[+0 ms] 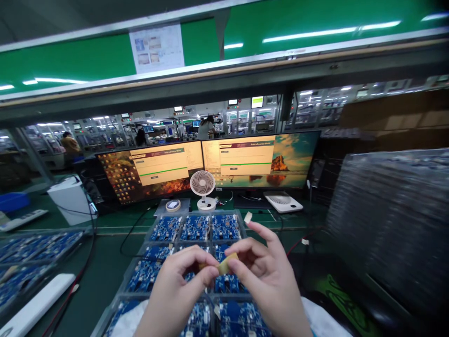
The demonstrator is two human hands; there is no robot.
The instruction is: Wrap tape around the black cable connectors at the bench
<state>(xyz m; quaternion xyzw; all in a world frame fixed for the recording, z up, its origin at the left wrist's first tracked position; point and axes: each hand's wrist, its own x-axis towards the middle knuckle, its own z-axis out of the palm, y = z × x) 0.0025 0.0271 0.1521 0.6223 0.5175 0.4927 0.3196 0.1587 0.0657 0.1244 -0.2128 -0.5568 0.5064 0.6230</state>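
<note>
Now | left hand (182, 283), right hand (266, 276): both pinch one tape piece (226, 265) | monitors (210, 164): two | fans (202, 185): two

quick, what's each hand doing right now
left hand: closed, pinching one end of the yellow tape piece
right hand: closed, pinching its other end
</note>
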